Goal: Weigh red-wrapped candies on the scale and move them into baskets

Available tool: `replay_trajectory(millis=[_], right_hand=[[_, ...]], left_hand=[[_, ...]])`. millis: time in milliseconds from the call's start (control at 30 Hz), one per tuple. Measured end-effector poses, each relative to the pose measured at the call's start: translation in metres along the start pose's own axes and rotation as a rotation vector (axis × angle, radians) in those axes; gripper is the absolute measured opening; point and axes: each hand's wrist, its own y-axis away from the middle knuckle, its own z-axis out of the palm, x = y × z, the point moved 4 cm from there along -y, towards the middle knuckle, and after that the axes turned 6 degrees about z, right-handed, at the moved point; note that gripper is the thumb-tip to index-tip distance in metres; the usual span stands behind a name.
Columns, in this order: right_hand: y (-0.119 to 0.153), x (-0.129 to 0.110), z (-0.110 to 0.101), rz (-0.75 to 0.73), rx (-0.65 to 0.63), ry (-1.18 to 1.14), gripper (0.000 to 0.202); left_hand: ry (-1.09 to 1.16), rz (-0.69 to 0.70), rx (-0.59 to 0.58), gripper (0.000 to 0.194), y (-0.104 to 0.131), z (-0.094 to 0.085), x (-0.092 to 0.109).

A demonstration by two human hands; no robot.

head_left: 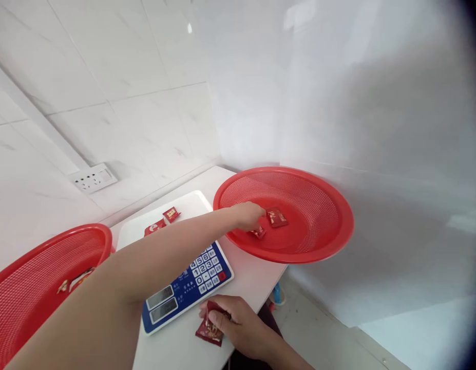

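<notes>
My left arm stretches across a scale to a red mesh basket (340,208) on the right. Inside it, my left hand (248,216) has its fingers curled at a small red snack packet (260,233), partly hidden under the hand. Another red snack packet (277,217) lies on the basket bottom, right by the fingertips. Low in the view, my right hand (241,324) is closed on a dark red snack packet (210,331), thumb on top, just in front of the scale.
The blue-and-white scale (160,326) carries red packets (171,214) on its white pan. At left, a second red basket (33,288) holds a few packets, partly behind my arm. A wall socket (93,178) sits above the white table (249,280); walls close off the back and right.
</notes>
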Motion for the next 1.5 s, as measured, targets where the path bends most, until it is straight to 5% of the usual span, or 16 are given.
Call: replay_trajectory(millis=[100, 333, 500, 600, 767, 867, 933, 1000, 1167, 1300, 1500], right_hand=[[-0.001, 0.002, -0.001, 0.004, -0.007, -0.006, 0.027], [-0.003, 0.005, -0.003, 0.061, -0.033, -0.055, 0.026], [-0.002, -0.001, -0.005, 0.042, -0.066, -0.048, 0.026], [-0.002, 0.001, -0.006, 0.041, -0.067, -0.079, 0.026], [0.000, 0.005, -0.004, 0.052, -0.082, -0.117, 0.026], [0.001, 0.003, -0.004, 0.050, -0.082, -0.104, 0.027], [0.001, 0.003, -0.004, 0.047, -0.078, -0.096, 0.028], [0.001, 0.006, -0.003, 0.038, -0.076, -0.091, 0.029], [-0.002, 0.014, -0.001, 0.030, -0.062, -0.082, 0.035], [-0.002, 0.016, 0.001, 0.042, -0.026, -0.066, 0.040], [-0.001, 0.015, 0.004, 0.064, 0.035, -0.025, 0.045]], left_hand=[[-0.117, 0.028, -0.134, 0.037, -0.032, 0.013, 0.004], [-0.324, 0.219, -0.152, 0.040, -0.078, 0.027, 0.025], [-0.388, 0.189, -0.205, 0.030, -0.092, 0.041, 0.027], [-0.359, 0.183, -0.195, 0.029, -0.087, 0.033, 0.028], [-0.194, 0.208, 0.051, 0.036, -0.040, -0.032, 0.021], [-0.125, 0.116, 0.221, 0.036, 0.015, -0.076, -0.007], [0.019, -0.088, 0.325, 0.045, 0.058, -0.092, -0.038], [0.097, -0.308, 0.377, 0.051, 0.102, -0.092, -0.071], [0.060, -0.533, 0.408, 0.056, 0.177, -0.054, -0.125], [0.076, -0.553, 0.407, 0.058, 0.197, -0.029, -0.142], [0.122, -0.516, 0.477, 0.035, 0.206, -0.022, -0.150]])
